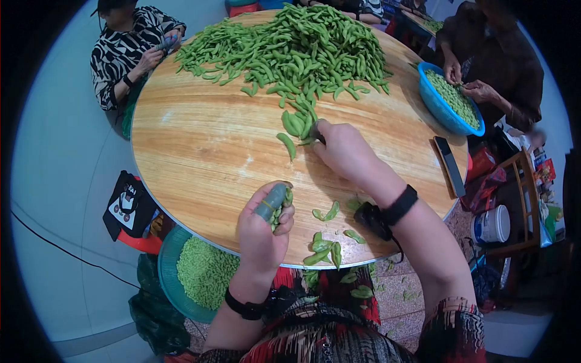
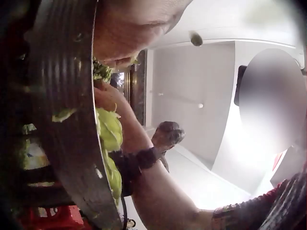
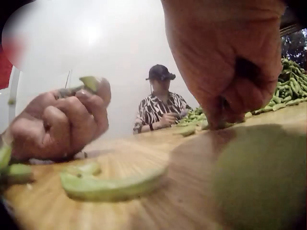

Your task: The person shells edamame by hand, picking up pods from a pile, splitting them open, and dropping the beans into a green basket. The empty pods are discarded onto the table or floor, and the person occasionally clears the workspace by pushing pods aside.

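Note:
Close to the table's near edge, my left hand (image 1: 263, 233) curls its fingers around several green soybeans (image 1: 276, 216). A grey-green cover with a yellow band sits over its thumb. In the right wrist view a bit of green pod (image 3: 89, 83) pokes up at that hand's fingertips. My right hand (image 1: 346, 150) reaches forward to the near tip of the pod heap. Its curled fingertips come down on a soybean pod (image 1: 306, 142), partly covered by them. Something dark covers its thumb. Beside these fingers lie a few loose pods (image 1: 287, 146).
A big heap of pods (image 1: 302, 48) covers the far side of the round wooden table (image 1: 200, 139). Opened husks (image 1: 327, 251) lie near its front edge. A phone (image 1: 448, 166) and a blue basin (image 1: 445, 109) are at right. Below left stands a green basket of shelled beans (image 1: 172, 260). Other people sit around.

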{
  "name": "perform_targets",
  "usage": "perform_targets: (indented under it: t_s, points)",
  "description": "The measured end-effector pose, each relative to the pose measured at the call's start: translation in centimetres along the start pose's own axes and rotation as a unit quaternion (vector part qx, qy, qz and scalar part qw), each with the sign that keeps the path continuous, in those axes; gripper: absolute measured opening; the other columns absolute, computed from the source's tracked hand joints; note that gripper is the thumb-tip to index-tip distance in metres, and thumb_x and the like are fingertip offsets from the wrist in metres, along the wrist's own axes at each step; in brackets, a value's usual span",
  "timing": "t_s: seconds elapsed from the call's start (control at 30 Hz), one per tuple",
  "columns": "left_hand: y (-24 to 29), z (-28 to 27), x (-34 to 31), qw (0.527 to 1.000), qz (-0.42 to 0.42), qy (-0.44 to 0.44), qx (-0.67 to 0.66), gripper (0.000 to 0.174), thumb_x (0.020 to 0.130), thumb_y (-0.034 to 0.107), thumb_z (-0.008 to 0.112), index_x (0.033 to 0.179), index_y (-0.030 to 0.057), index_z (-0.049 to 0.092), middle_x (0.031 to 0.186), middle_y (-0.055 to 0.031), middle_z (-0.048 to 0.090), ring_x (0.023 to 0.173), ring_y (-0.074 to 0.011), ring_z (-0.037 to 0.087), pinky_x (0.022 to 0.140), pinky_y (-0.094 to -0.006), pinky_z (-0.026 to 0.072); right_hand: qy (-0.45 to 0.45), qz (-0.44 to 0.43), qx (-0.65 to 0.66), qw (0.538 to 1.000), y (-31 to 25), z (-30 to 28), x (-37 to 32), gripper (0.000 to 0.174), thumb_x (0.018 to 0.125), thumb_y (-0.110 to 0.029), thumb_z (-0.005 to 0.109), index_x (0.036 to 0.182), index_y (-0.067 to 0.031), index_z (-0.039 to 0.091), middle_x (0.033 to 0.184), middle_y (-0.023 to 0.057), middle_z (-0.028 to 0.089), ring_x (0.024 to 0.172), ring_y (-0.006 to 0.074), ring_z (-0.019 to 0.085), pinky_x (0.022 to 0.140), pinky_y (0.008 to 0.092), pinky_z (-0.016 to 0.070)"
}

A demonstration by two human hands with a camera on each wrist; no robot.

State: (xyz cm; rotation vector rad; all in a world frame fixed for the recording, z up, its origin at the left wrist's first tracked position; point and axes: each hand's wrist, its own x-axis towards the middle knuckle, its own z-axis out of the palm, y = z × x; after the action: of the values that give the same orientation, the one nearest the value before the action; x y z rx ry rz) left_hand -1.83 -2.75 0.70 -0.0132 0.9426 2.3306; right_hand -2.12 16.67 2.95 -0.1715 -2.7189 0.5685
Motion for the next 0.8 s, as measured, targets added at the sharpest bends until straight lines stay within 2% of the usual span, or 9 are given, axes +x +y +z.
perform_targets:
  t_s: [0.07,0.13,0.33,0.43,0.5,0.53,0.67,0.7,0.8]
  points:
    - [0.5,0.1,0.2,0.999,-0.033,-0.016,-0.019,0.024,0.088,0.006,0.05,0.11,-0.0034,0.054,0.072,-0.0007,0.048,0.058,-0.0044,0.04,0.047,-0.0147,0.0301,-0.078,0.026,-0.097,0.992,0.3,0.7,0.4,0.016,0.08,-0.011,0.052,0.089,0.0016,0.053,0.074,0.0225,0.062,0.071,0.0386,0.061,0.064,0.0476,0.0482]
    - [0.4,0.0,0.2,0.996,-0.021,-0.059,0.064,0.027,0.089,0.004,0.048,0.114,-0.0013,0.056,0.069,0.0003,0.047,0.054,-0.0046,0.037,0.045,-0.0163,0.0268,-0.104,0.018,-0.133,0.985,0.4,0.8,0.4,0.017,0.081,-0.009,0.049,0.095,0.0014,0.051,0.075,0.0219,0.062,0.071,0.0373,0.062,0.063,0.0462,0.0492]
    - [-0.5,0.3,0.1,0.973,0.0,-0.138,0.183,0.033,0.089,0.004,0.048,0.122,-0.0011,0.05,0.07,0.0013,0.047,0.053,-0.003,0.038,0.043,-0.0142,0.0277,-0.087,0.028,-0.139,0.986,0.8,0.7,1.4,0.014,0.08,-0.008,0.048,0.09,-0.0004,0.055,0.073,0.0209,0.062,0.07,0.0364,0.062,0.063,0.0448,0.0499]
    - [1.0,-1.0,0.1,0.983,0.056,-0.081,0.158,0.034,0.089,0.006,0.049,0.122,-0.0015,0.05,0.074,0.0008,0.048,0.055,-0.0028,0.039,0.042,-0.0133,0.0262,-0.061,0.006,-0.118,0.991,0.2,0.3,0.7,0.015,0.079,-0.011,0.05,0.083,0.0003,0.059,0.072,0.0209,0.062,0.069,0.036,0.062,0.064,0.0447,0.0495]
    - [2.1,-0.9,-0.2,0.991,0.041,-0.052,0.12,0.034,0.088,0.003,0.048,0.122,-0.0006,0.05,0.076,0.0001,0.049,0.057,-0.0033,0.039,0.044,-0.0136,0.0274,-0.058,-0.009,0.042,0.997,-1.0,-0.8,-0.8,0.02,0.079,-0.017,0.054,0.08,0.0013,0.061,0.071,0.0213,0.061,0.067,0.0358,0.061,0.064,0.0436,0.0488]
    - [2.5,-0.6,-0.2,0.996,0.029,-0.029,0.083,0.034,0.087,0.0,0.047,0.121,0.0004,0.051,0.078,-0.0006,0.05,0.058,-0.0037,0.04,0.045,-0.0139,0.0287,-0.1,0.042,0.169,0.98,-2.3,-1.6,-1.9,0.023,0.078,-0.022,0.058,0.08,0.0014,0.062,0.07,0.0214,0.061,0.064,0.0343,0.061,0.061,0.0408,0.0477]
    - [1.0,0.2,-0.6,0.997,-0.034,-0.057,0.042,0.029,0.087,0.003,0.052,0.116,-0.0009,0.053,0.082,-0.0025,0.054,0.06,-0.0043,0.044,0.044,-0.0135,0.0293,-0.126,0.069,0.342,0.929,-4.8,-2.2,-5.6,0.024,0.082,-0.022,0.059,0.082,0.0018,0.06,0.065,0.018,0.059,0.057,0.0249,0.058,0.057,0.0349,0.0452]
    - [0.5,0.3,-0.6,0.998,-0.028,-0.059,0.015,0.022,0.087,0.004,0.055,0.108,-0.0009,0.056,0.084,-0.0041,0.056,0.06,-0.0043,0.045,0.044,-0.0137,0.0296,-0.128,0.066,0.327,0.934,-5.1,-2.7,-6.1,0.025,0.084,-0.022,0.059,0.082,0.0024,0.059,0.061,0.0157,0.056,0.055,0.019,0.055,0.056,0.033,0.0444]
    - [-0.1,0.6,-0.8,0.999,0.005,-0.037,0.032,0.018,0.089,0.009,0.054,0.104,-0.0008,0.056,0.081,-0.0043,0.055,0.059,-0.0049,0.044,0.043,-0.0149,0.0291,-0.196,0.119,0.424,0.876,-5.8,-4.1,-7.2,0.024,0.09,-0.021,0.051,0.081,0.0011,0.056,0.061,0.0061,0.055,0.053,0.0121,0.05,0.051,0.0288,0.0418]
